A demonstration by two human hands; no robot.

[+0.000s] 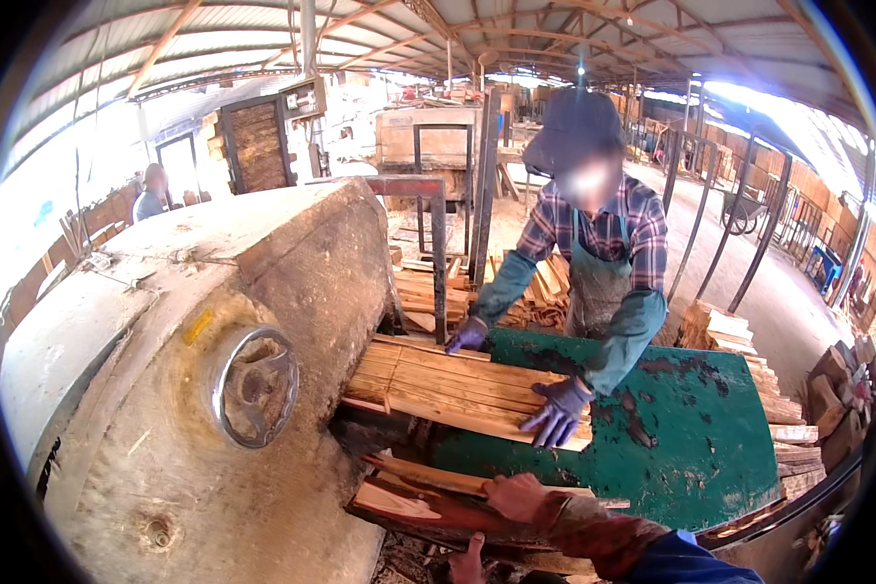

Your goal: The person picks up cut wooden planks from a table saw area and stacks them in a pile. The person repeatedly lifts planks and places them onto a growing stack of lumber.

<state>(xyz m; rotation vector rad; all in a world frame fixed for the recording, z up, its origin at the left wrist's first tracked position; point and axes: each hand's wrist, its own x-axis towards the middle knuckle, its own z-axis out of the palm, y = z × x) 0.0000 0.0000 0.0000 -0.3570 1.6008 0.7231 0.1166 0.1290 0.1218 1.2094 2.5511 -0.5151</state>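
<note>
My right hand [518,498] reaches in from the lower right and is closed over a narrow wooden strip [428,474] at the near side of the machine's feed opening. Below it my left hand [468,562] shows only a thumb and part of the palm. Its other fingers are hidden, beside the edge of a pale wood piece [555,563]. Across from me a co-worker in purple gloves presses one glove [558,413] on a row of flat boards [457,383]. The co-worker's other glove [469,334] lies at the boards' far edge. The boards' left ends meet the machine.
A big dusty machine housing [311,263] with a metal handwheel [254,386] fills the left. The worn green table [672,419] extends right. Stacked wood strips [730,336] stand beyond it, and a metal frame post [439,263] rises behind the boards.
</note>
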